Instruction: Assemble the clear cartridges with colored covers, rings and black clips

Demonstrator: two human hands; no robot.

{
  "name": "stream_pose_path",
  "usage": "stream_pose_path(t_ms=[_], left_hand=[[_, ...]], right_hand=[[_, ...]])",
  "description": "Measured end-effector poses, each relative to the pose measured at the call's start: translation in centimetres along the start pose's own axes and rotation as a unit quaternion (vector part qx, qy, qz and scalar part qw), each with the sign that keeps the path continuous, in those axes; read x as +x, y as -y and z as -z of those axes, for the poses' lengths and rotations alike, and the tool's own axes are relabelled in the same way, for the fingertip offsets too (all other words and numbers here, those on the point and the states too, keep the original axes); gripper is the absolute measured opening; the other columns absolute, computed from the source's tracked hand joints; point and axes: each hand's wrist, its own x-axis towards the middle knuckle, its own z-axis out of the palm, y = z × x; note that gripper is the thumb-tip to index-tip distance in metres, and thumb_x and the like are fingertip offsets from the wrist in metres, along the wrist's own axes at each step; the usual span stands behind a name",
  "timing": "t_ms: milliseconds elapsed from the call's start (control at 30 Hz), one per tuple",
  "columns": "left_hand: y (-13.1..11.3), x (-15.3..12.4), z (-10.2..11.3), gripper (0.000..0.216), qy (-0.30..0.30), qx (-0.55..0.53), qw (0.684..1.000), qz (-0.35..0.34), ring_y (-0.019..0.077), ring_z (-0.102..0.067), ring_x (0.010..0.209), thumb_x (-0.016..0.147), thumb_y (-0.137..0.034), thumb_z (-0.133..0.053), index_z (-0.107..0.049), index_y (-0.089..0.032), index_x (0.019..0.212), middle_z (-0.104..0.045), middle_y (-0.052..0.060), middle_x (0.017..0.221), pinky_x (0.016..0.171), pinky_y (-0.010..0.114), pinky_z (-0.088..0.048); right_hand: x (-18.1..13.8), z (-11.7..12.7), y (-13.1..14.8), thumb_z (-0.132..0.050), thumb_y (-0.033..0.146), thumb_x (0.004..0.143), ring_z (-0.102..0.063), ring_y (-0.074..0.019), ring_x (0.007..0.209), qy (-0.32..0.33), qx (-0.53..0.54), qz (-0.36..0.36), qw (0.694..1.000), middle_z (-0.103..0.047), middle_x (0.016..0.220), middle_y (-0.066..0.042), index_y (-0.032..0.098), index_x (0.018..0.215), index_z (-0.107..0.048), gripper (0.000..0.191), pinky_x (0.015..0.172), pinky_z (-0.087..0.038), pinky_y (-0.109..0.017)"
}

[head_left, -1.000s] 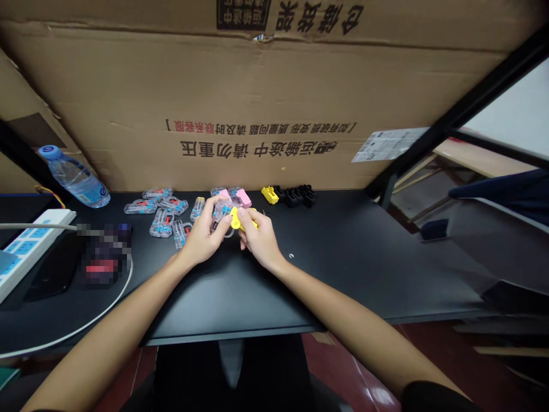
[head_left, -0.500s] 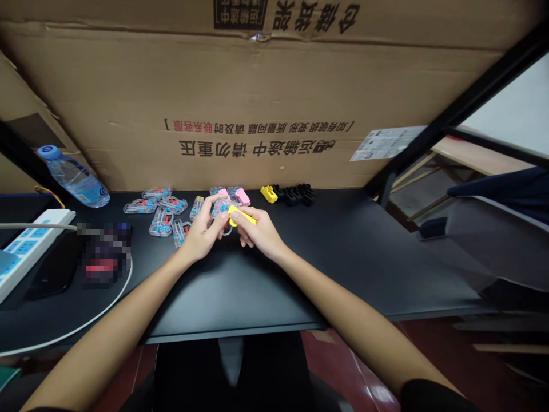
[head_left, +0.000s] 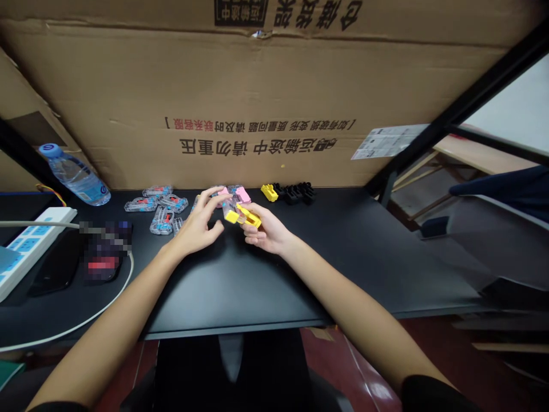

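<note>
Right hand (head_left: 266, 232) pinches a yellow plastic part (head_left: 244, 216) at frame centre. Left hand (head_left: 195, 228), fingers spread wide, hovers just beside it over the black counter (head_left: 343, 257).

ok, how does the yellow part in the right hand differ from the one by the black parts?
The held yellow part is pinched in the right hand above the desk; the loose yellow part lies on it, untouched. The held one looks longer and slanted; the loose one squat, beside the black parts. Both are bright yellow.
</note>
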Motion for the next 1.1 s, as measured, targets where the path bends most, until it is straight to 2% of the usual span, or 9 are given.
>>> stream_pose_path(t_ms=[167, 300, 400, 500, 567, 700, 800, 967, 1100], left_hand=[[0.5, 0.1, 0.0, 0.047, 0.05, -0.017, 0.997, -0.064, 0.032, -0.055, 0.15, 0.105, -0.034, -0.067, -0.059, -0.028, 0.15, -0.063, 0.014, 0.156, 0.128, 0.054, -0.041], [1.0, 0.2, 0.1, 0.032, 0.028, -0.048, 0.998, -0.006, 0.0277, -0.073, 0.121, 0.109, -0.041, -0.062, -0.072, -0.023, 0.133, -0.077, 0.011, 0.134, 0.109, 0.042, -0.056], [0.9, 0.3, -0.1, 0.037, -0.02, -0.044, 0.997, 0.067, 0.0253, -0.075, 0.095, 0.104, -0.05, -0.067, -0.077, -0.021, 0.124, -0.082, 0.008, 0.114, 0.088, 0.036, -0.059], [0.8, 0.3, -0.4, 0.041, -0.045, -0.059, 0.989, 0.129, 0.0227, -0.072, 0.08, 0.1, -0.053, -0.07, -0.078, -0.02, 0.123, -0.082, 0.005, 0.1, 0.078, 0.035, -0.058], [0.8, 0.3, -0.5, 0.041, -0.048, -0.093, 0.983, 0.152, 0.022, -0.073, 0.078, 0.099, -0.054, -0.071, -0.077, -0.019, 0.12, -0.081, 0.006, 0.097, 0.078, 0.035, -0.058], [0.7, 0.4, -0.6, 0.042, -0.05, -0.175, 0.968, 0.175, 0.0195, -0.072, 0.071, 0.097, -0.059, -0.072, -0.074, -0.019, 0.11, -0.079, 0.005, 0.091, 0.071, 0.032, -0.058], [0.4, 0.5, -0.6, 0.048, -0.059, -0.213, 0.957, 0.185, 0.0172, -0.07, 0.067, 0.096, -0.065, -0.07, -0.073, -0.019, 0.108, -0.077, 0.004, 0.085, 0.062, 0.028, -0.054], [0.1, 0.6, -0.5, 0.05, -0.074, -0.225, 0.953, 0.187, 0.0161, -0.07, 0.068, 0.094, -0.066, -0.072, -0.073, -0.019, 0.112, -0.077, 0.004, 0.087, 0.061, 0.026, -0.052], [0.1, 0.6, -0.4, 0.047, -0.079, -0.224, 0.954, 0.181, 0.016, -0.069, 0.069, 0.094, -0.063, -0.074, -0.073, -0.019, 0.112, -0.075, 0.003, 0.086, 0.063, 0.027, -0.052]], right_hand=[[0.2, 0.7, 0.0, -0.054, 0.046, 0.108, -0.015, -0.0044, 0.032, 0.045, -0.016, -0.042, 0.998, -0.04, 0.042, 0.011, 0.02, 0.085, -0.057, 0.034, 0.035, -0.036, -0.014], [0.5, 1.4, 0.0, -0.041, 0.066, 0.107, -0.015, -0.0063, 0.032, 0.053, -0.078, -0.041, 0.995, -0.033, 0.04, 0.011, 0.018, 0.088, -0.064, 0.056, 0.036, -0.042, -0.019], [0.8, 1.6, -0.2, -0.043, 0.076, 0.103, -0.029, -0.009, 0.033, -0.05, -0.172, 0.089, 0.98, -0.044, 0.046, 0.007, 0.019, 0.091, -0.066, 0.062, 0.04, -0.05, -0.024], [1.0, 1.6, -0.4, -0.064, 0.072, 0.096, -0.06, -0.0147, 0.057, -0.172, -0.257, 0.318, 0.896, -0.068, 0.078, -0.002, 0.022, 0.101, -0.068, 0.05, 0.051, -0.057, -0.026], [1.0, 1.7, -0.5, -0.073, 0.064, 0.094, -0.07, -0.019, 0.085, -0.179, -0.315, 0.419, 0.832, -0.073, 0.108, -0.008, 0.024, 0.11, -0.071, 0.044, 0.067, -0.063, -0.029], [1.0, 2.0, -0.6, -0.077, 0.05, 0.096, -0.069, -0.0266, 0.118, -0.113, -0.424, 0.467, 0.768, -0.07, 0.126, -0.011, 0.024, 0.112, -0.074, 0.031, 0.092, -0.062, -0.039], [1.4, 2.3, -1.0, -0.076, 0.05, 0.097, -0.07, -0.0267, 0.113, -0.086, -0.424, 0.447, 0.783, -0.072, 0.118, -0.01, 0.024, 0.108, -0.073, 0.028, 0.091, -0.062, -0.04], [2.0, 2.5, -1.6, -0.077, 0.058, 0.095, -0.068, -0.0172, 0.074, -0.041, -0.334, 0.362, 0.869, -0.071, 0.098, -0.003, 0.024, 0.107, -0.069, 0.037, 0.07, -0.062, -0.034], [2.0, 2.4, -1.5, -0.081, 0.057, 0.091, -0.067, -0.0159, 0.072, -0.037, -0.318, 0.361, 0.876, -0.071, 0.093, -0.002, 0.023, 0.105, -0.071, 0.038, 0.067, -0.061, -0.031]])
